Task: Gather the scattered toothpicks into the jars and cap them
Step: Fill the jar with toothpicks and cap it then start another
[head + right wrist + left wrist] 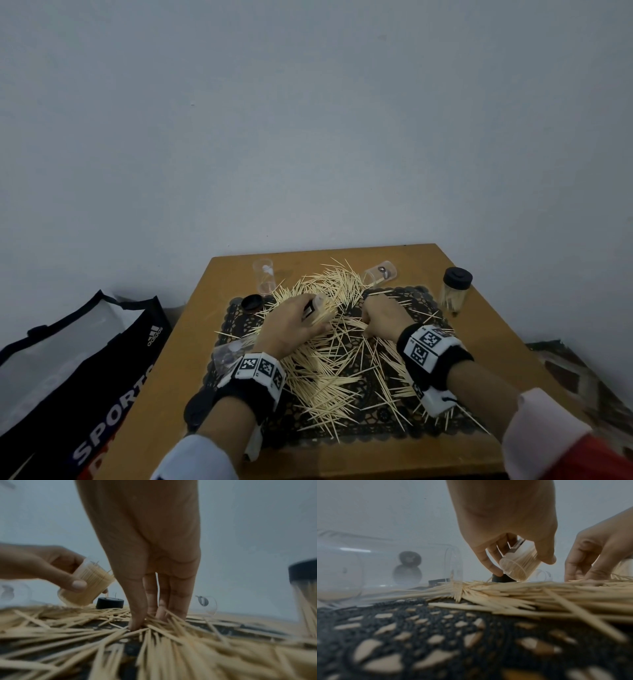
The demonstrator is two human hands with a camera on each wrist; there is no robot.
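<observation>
Toothpicks (329, 373) under right hand (382, 320) fingers (137, 615); left hand (291, 325) grips tilted jar (518, 563)

In the head view the left hand (291, 325) covers most of the jar (317, 305) it holds, so its mouth cannot be made out. The right hand (380, 318) hides its own fingertips among the toothpicks (329, 373). At 7 o'clock the bag (78, 370) is cut by the frame edge, its lettering incomplete. The table (178, 394) runs off the bottom edge. In the left wrist view the clear jar (342, 566) at 9 o'clock is blurred, and the dark mark inside it cannot be identified. In the right wrist view the capped jar (305, 588) at 3 o'clock is cropped.
</observation>
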